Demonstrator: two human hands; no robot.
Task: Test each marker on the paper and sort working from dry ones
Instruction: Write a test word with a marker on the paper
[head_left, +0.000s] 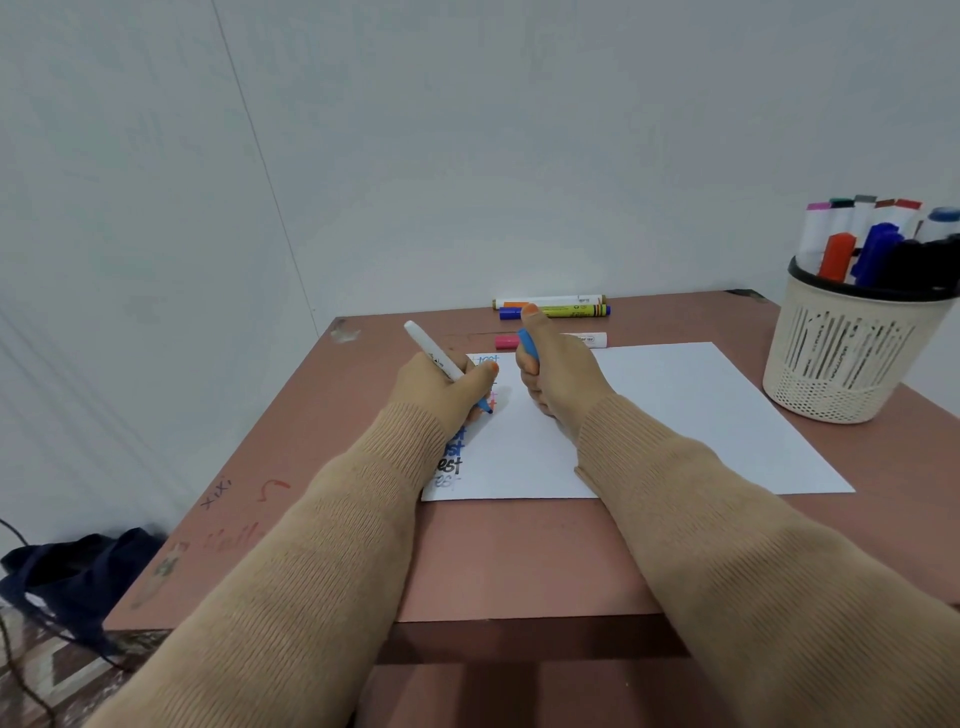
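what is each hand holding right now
Left hand: grips the white-barrelled, blue-tipped marker, tip at the white paper sheet.
Right hand: grips the blue plastic marker cap.

A white rectangular paper sheet (675, 415) is lying on the pinkish-brown laminate table (519, 561). A cream slotted plastic basket (841, 364) is standing beside its far right corner, assorted capped markers (878, 249) standing inside. Behind the sheet, a pink-capped white marker (589, 340) is lying nearest, with an orange-capped white marker (558, 300) and a blue-capped yellow marker (571, 312) lying together farther back.
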